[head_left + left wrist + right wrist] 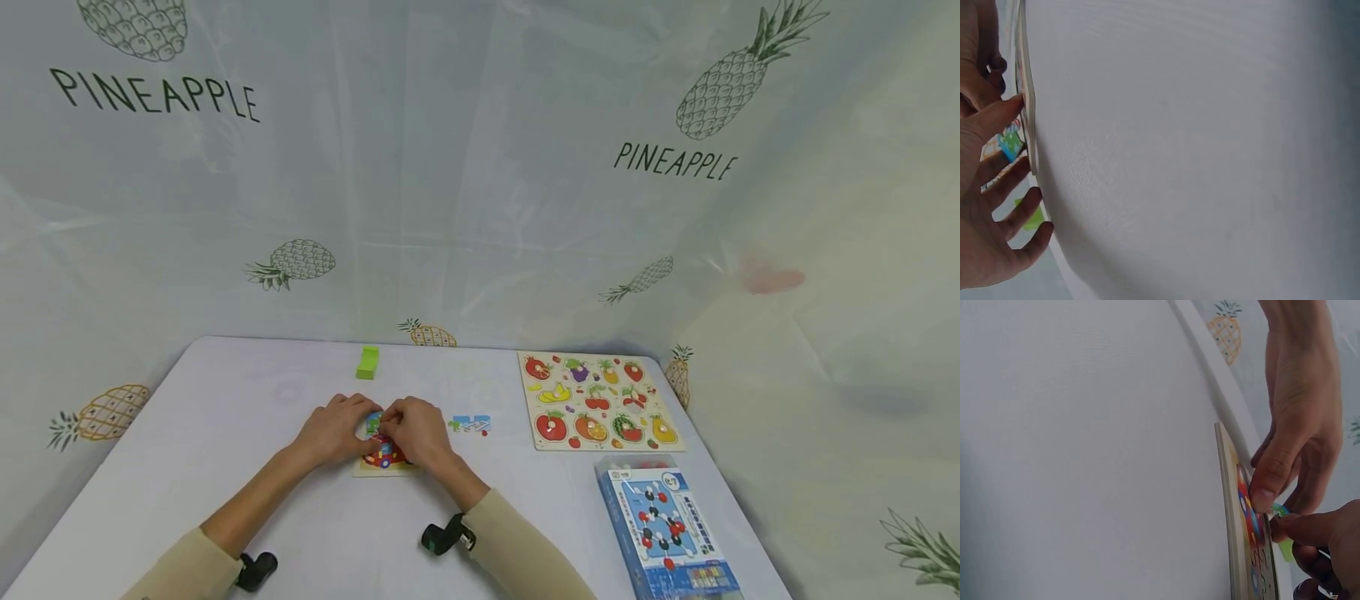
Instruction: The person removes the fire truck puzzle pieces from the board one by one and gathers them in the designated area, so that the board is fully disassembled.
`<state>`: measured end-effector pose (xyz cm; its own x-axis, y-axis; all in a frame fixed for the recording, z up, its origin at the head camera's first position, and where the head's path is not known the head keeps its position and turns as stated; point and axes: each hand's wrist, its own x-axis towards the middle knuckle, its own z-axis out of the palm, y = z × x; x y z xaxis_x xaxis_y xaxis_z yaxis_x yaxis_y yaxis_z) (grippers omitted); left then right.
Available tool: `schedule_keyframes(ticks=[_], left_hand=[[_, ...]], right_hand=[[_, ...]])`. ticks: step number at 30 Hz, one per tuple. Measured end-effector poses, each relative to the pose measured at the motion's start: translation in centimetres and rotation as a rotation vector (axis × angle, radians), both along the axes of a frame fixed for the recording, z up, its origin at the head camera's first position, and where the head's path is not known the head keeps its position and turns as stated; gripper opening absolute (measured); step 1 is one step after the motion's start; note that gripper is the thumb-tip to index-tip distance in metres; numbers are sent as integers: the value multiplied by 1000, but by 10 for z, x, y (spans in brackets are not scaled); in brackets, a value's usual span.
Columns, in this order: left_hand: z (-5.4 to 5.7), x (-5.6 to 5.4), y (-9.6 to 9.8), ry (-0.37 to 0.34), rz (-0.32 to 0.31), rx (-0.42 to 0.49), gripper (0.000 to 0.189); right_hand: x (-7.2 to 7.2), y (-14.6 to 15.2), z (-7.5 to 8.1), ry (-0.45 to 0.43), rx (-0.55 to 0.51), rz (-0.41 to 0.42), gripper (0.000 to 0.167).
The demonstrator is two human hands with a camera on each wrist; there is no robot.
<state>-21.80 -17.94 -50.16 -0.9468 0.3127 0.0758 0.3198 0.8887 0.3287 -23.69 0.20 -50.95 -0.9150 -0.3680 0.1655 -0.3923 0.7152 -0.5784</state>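
Note:
A small wooden jigsaw board [367, 472] with a red and blue vehicle picture lies between both hands in the head view. The left hand [337, 429] rests at its left side; its thumb [1265, 497] presses on the picture, and its other fingers are spread along the far side in the left wrist view. From the right, the right hand [417, 429] bends over the board, pinching a small puzzle piece between thumb and index finger; the fingers hide most of it. A green and blue picture part [372, 423] shows between the hands.
Blue-white puzzle pieces [471, 425] lie to the right of the hands. A bright green block [367, 362] sits near the far table edge. On the right are a fruit peg board [600, 404] and a boxed molecule model set [663, 529]. A pineapple-print curtain [450, 183] hangs behind.

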Motion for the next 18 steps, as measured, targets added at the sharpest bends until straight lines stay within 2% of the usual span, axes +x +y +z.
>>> schedule_keyframes(ticks=[7, 12, 18], left_hand=[[-1, -1, 1, 1, 5, -8, 61], [-1, -1, 1, -15, 1, -4, 60], [-1, -1, 1, -22, -2, -11, 58]], right_hand=[[1, 18, 5, -76, -134, -29, 5], [1, 40, 8, -108, -178, -68, 5], [-4, 69, 8, -85, -207, -105, 6]])
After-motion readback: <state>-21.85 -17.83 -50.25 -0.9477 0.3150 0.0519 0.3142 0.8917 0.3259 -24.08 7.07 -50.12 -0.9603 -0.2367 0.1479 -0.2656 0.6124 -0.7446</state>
